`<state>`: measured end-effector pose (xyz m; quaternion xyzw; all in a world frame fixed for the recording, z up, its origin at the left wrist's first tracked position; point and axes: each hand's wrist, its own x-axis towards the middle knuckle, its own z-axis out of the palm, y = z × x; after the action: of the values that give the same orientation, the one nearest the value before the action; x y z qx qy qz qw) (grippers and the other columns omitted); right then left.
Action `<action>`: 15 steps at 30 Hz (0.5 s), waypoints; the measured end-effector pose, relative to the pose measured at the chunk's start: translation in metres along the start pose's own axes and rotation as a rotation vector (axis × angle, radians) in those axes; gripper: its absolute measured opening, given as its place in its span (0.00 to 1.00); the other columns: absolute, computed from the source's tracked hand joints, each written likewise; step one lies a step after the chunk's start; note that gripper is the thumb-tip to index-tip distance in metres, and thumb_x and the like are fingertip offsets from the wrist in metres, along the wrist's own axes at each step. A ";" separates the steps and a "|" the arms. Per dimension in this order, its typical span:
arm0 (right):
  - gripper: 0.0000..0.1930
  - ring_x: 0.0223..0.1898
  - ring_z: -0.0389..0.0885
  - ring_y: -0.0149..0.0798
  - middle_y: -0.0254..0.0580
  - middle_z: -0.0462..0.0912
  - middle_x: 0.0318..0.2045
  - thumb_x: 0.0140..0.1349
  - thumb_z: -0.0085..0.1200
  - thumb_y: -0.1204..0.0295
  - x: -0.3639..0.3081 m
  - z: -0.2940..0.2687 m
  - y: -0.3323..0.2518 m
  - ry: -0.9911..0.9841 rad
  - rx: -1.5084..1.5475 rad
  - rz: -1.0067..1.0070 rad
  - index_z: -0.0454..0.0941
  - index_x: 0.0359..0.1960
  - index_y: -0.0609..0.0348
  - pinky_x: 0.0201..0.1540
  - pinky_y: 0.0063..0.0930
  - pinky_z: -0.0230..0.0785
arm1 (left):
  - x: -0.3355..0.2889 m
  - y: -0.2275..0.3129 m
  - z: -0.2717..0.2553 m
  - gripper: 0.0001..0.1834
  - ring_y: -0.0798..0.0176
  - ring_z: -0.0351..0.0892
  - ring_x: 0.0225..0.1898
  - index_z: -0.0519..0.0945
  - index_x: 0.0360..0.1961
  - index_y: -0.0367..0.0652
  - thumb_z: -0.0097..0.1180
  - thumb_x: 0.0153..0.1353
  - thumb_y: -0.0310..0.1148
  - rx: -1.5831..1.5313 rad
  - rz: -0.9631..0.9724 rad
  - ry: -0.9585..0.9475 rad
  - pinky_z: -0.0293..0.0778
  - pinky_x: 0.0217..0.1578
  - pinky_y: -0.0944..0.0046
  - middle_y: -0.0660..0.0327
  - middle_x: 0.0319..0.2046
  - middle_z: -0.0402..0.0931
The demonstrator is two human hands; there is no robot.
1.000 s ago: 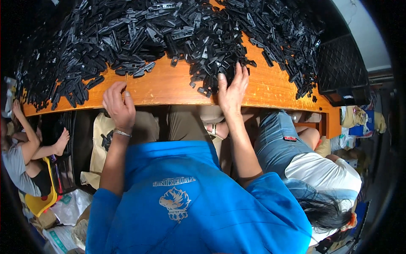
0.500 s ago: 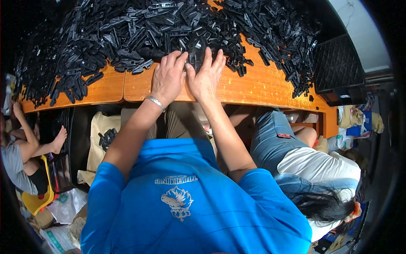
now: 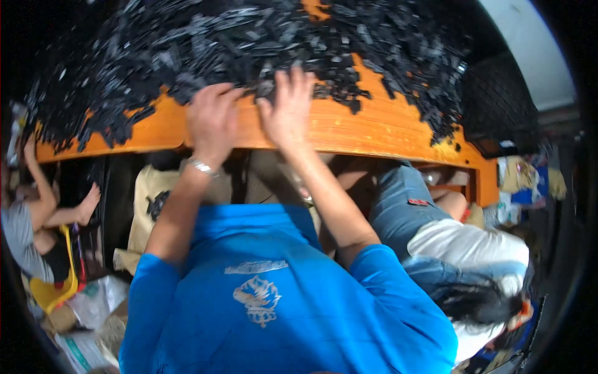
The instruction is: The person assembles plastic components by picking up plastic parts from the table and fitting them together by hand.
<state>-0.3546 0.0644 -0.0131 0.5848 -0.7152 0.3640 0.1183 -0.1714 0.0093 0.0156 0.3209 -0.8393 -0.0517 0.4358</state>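
Many small black plastic pieces (image 3: 218,47) lie heaped over the far part of the orange wooden table (image 3: 358,128). My right hand (image 3: 289,112) is at the near edge of the heap, fingers stretched out and thumb apart; its fingertips touch or hover over the pieces. To its left, my left hand (image 3: 213,124), with a silver bracelet at the wrist, is above the table's front part with its fingers bent toward the heap. Motion smears those fingers, so whether anything is between them is hidden.
A black crate (image 3: 498,103) stands at the table's right end. Below the front edge, a beige sack (image 3: 144,206) holds some black pieces. A person in a white top (image 3: 473,246) sits close on my right; another in a grey shirt (image 3: 28,234) is at the far left.
My left hand has moved left, away from the right hand, and is now blurred. My right hand has shifted slightly left. The dark pieces between the hands are no longer there.
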 end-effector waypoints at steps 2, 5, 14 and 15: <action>0.42 0.78 0.51 0.80 0.67 0.61 0.75 0.54 0.76 0.67 -0.001 0.008 -0.002 -0.001 0.022 -0.019 0.70 0.71 0.64 0.79 0.69 0.52 | -0.006 -0.008 -0.009 0.24 0.46 0.78 0.61 0.85 0.59 0.47 0.65 0.59 0.23 0.125 -0.094 -0.041 0.73 0.63 0.47 0.55 0.58 0.81; 0.40 0.79 0.53 0.78 0.67 0.63 0.75 0.55 0.75 0.67 0.003 0.014 -0.019 -0.023 0.111 -0.046 0.72 0.69 0.64 0.80 0.65 0.52 | -0.031 -0.039 -0.010 0.23 0.47 0.76 0.63 0.84 0.60 0.49 0.68 0.63 0.27 0.192 -0.155 -0.071 0.73 0.59 0.47 0.59 0.59 0.79; 0.37 0.76 0.61 0.72 0.67 0.65 0.74 0.56 0.74 0.63 0.016 0.023 -0.015 -0.034 0.193 -0.188 0.75 0.68 0.62 0.80 0.59 0.56 | -0.032 -0.049 0.001 0.13 0.45 0.78 0.55 0.87 0.49 0.42 0.66 0.64 0.23 0.128 -0.012 -0.044 0.73 0.59 0.47 0.55 0.50 0.81; 0.37 0.76 0.62 0.71 0.66 0.66 0.74 0.56 0.74 0.63 0.017 0.022 -0.014 -0.035 0.202 -0.198 0.75 0.68 0.61 0.79 0.59 0.57 | -0.032 -0.049 0.002 0.13 0.45 0.78 0.55 0.87 0.49 0.42 0.66 0.64 0.23 0.130 -0.011 -0.044 0.73 0.59 0.47 0.55 0.50 0.81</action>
<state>-0.3407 0.0364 -0.0135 0.6677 -0.6157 0.4104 0.0815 -0.1350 -0.0113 -0.0259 0.3521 -0.8484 -0.0065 0.3951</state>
